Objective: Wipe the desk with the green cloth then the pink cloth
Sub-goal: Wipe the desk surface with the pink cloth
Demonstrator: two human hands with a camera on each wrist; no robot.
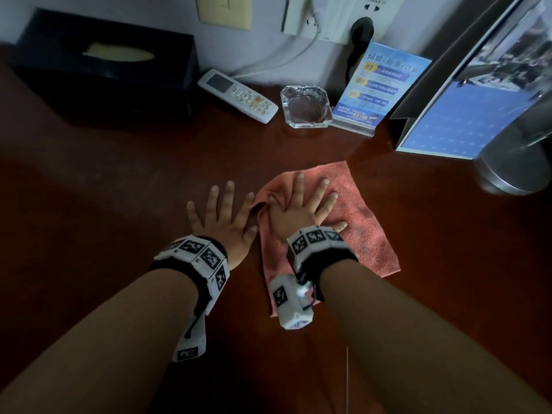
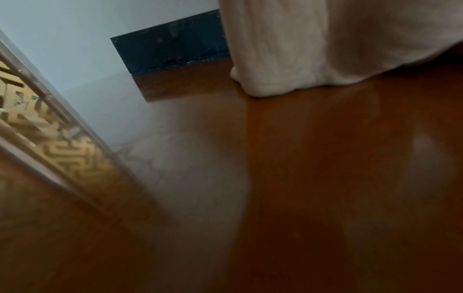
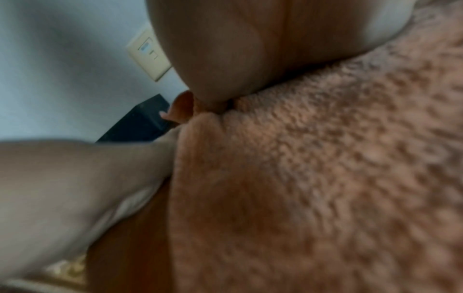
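The pink cloth (image 1: 352, 216) is pressed flat on the desk (image 1: 119, 189) under the spread right hand (image 1: 301, 210), likely for broad wiping contact. The left hand (image 1: 221, 219) is laid flat, released, on bare wood, probably as a brace. Cloth nap is shown only by the right wrist view.

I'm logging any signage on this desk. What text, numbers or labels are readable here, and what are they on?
Blue leaflet in a clear stand: the headline looks like Chinese characters, too blurred to read; the yellow badges seem to hold "01", then two more numbers I cannot make out.
White remote control: button labels too small to read.
Wrist bands: black-and-white square marker patterns only, no words.
Both wrist views: no text.
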